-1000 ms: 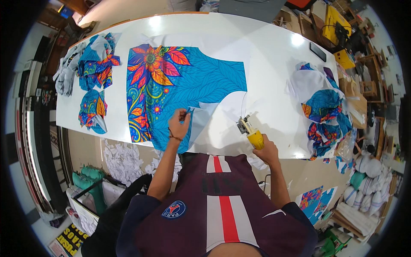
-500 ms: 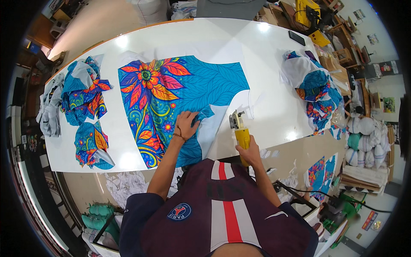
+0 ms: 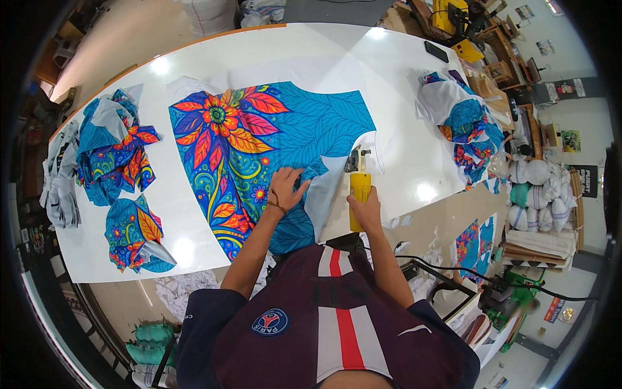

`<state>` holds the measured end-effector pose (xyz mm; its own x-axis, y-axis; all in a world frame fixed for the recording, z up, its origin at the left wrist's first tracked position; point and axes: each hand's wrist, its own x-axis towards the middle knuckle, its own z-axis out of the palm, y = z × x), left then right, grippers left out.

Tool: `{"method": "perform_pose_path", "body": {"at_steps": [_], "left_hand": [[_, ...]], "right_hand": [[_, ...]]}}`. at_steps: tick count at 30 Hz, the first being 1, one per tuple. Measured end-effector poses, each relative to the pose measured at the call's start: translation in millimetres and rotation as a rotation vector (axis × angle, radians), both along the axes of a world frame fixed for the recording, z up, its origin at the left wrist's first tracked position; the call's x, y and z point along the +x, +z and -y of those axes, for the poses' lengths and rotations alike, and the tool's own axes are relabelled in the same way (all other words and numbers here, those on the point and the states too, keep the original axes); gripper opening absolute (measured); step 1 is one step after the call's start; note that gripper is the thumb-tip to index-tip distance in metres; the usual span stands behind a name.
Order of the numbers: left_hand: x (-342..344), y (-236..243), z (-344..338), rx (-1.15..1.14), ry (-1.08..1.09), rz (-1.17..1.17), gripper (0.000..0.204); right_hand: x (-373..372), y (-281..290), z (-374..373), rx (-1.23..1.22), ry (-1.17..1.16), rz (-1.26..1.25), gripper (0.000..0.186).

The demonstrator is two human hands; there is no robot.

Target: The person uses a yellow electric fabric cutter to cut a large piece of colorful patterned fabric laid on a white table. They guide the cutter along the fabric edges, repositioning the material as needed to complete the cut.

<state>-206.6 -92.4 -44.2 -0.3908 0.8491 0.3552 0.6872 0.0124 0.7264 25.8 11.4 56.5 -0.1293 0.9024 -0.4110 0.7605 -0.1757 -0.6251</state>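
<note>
A blue fabric panel printed with orange and red flowers (image 3: 317,123) lies spread on the white table. My left hand (image 3: 286,187) rests flat on its lower right part, fingers apart, beside a folded-over flap showing the pale grey underside (image 3: 324,194). My right hand (image 3: 365,207) grips the yellow body of a handheld electric fabric cutter (image 3: 360,185). Its metal head is at the curved cut-out on the panel's right side, over white material. Whether the blade touches the cloth I cannot tell.
Crumpled printed pieces (image 3: 110,149) and grey-white cloth (image 3: 59,175) are heaped at the left of the table (image 3: 194,249). Another printed heap (image 3: 463,120) sits at the right, with a black phone (image 3: 436,51) behind it. A black cable (image 3: 492,282) runs across the lower right.
My right hand has moved the cutter forward and slightly left, bringing its head to the panel's curved edge. My left hand stays on the fabric. The whole view has shifted slightly.
</note>
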Motion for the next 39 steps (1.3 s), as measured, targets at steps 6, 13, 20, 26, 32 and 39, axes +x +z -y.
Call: {"method": "perform_pose_path", "body": {"at_steps": [6,13,20,26,32,39], "left_hand": [[0,-3,0,-0.006,-0.003,0.015,0.033],[2,-4,2,-0.012,-0.001,0.033,0.030],[0,-4,1,0.018,0.004,0.028,0.028],[-1,0,1,0.030,-0.002,0.053,0.027],[-1,-1,3,0.016,0.002,0.065,0.026],[-1,-4,3,0.002,-0.017,0.083,0.023]], "right_hand": [[-6,-3,-4,-0.024,-0.039,0.040,0.054],[-13,-9,-8,0.008,-0.046,0.035,0.055],[-17,-29,-21,0.012,-0.098,-0.010,0.056],[-15,-53,-44,0.022,-0.132,-0.078,0.058],[-27,-59,-67,-0.001,-0.197,-0.205,0.056],[-49,-51,-84,-0.031,-0.341,-0.280,0.053]]}}
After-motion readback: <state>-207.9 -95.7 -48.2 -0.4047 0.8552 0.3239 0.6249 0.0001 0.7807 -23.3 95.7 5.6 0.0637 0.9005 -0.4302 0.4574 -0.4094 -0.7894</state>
